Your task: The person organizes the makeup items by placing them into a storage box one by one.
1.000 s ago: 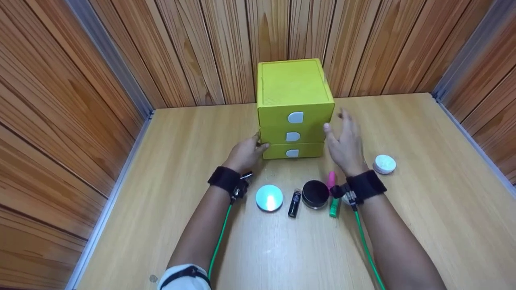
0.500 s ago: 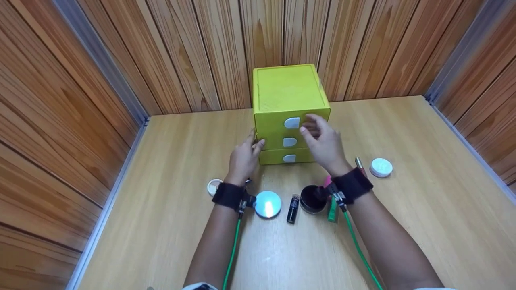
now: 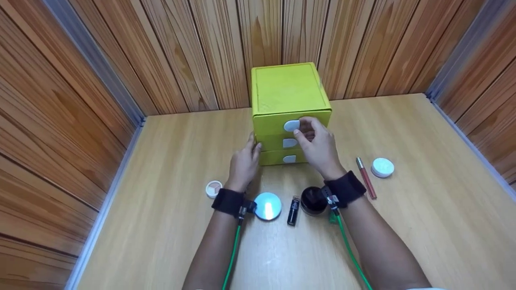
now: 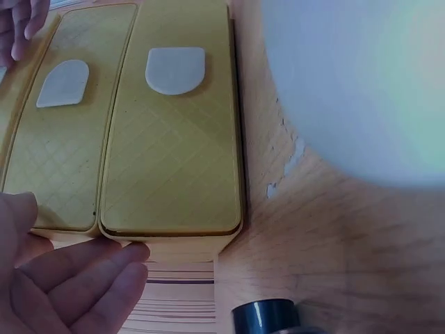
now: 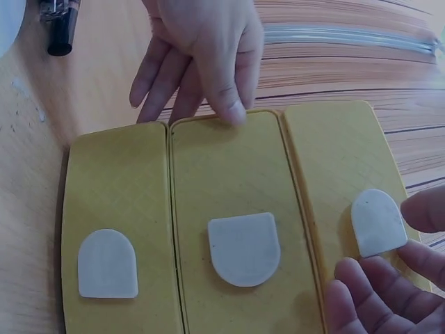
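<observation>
A yellow-green three-drawer box (image 3: 290, 89) stands against the back wall, a pale tab handle on each drawer. My right hand (image 3: 319, 150) pinches the top drawer's handle (image 3: 291, 125) between thumb and fingertips, which the right wrist view shows at its right edge. That drawer's front stands slightly forward of the two below. My left hand (image 3: 244, 164) rests against the box's left side, its thumb (image 5: 229, 104) on the front edge of the middle drawer (image 5: 233, 167) and its fairly straight fingers along the side. The drawers' insides are hidden.
Cosmetics lie in front: a round shiny compact (image 3: 268, 206), a black tube (image 3: 293, 211), a black-lidded jar (image 3: 313, 200), a green item (image 3: 333, 218) partly hidden, a small palette (image 3: 213, 189), a red lip gloss tube (image 3: 367, 179) and a white jar (image 3: 382, 167). Wooden walls enclose the table.
My right hand has moved left from beside the box to the top drawer's handle and taken hold of it. The drawer front has come slightly forward. My left hand stays at the box's left side.
</observation>
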`<state>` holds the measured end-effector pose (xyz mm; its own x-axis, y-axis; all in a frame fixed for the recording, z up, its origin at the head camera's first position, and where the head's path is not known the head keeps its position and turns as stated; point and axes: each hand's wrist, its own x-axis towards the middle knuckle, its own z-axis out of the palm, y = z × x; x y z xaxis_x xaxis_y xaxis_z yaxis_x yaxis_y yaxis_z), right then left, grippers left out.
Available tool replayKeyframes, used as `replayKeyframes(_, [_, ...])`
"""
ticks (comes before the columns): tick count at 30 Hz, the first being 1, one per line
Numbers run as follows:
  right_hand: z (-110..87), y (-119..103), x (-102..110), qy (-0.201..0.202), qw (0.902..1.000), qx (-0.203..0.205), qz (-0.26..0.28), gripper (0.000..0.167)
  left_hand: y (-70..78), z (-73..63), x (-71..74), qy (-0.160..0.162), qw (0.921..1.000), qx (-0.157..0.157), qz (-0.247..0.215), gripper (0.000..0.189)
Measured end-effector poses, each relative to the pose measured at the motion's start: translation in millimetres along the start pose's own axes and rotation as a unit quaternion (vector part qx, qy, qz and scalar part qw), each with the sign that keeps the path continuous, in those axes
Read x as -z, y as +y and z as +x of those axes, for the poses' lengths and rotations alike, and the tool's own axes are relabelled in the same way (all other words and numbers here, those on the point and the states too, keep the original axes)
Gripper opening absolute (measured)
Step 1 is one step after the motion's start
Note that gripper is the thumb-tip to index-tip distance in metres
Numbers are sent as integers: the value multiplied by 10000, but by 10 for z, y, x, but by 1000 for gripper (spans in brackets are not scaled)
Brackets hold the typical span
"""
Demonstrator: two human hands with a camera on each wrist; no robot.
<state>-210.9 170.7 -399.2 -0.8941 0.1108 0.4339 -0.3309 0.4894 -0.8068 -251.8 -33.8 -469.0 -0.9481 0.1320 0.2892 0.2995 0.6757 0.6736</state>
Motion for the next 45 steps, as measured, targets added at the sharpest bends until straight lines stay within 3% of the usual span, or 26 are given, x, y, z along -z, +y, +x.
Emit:
replayKeyframes(13, [-384,-188,223,-249,9989,321,-212,28,44,25,69,-180,9998,-13,-132,47])
replayKeyframes(25, [-794,-350,371,-288,9970,533,-486,24,42,39,86,36,9981,-553,-255,47])
replayKeyframes(32, [-992,-371,409,-303,9956,600,-649,26,58,14,79,60,9968,-693,-386,59])
replayKeyframes(40, [-1035,-349,416,-387,9931,715,-848,32,58,18,155,-355,9970,-321,-605,57])
replayKeyframes(45, [-1153,-265,498,-345,9899,896,-1046,34,22,-73,150,-753,9942,-31,-773,58])
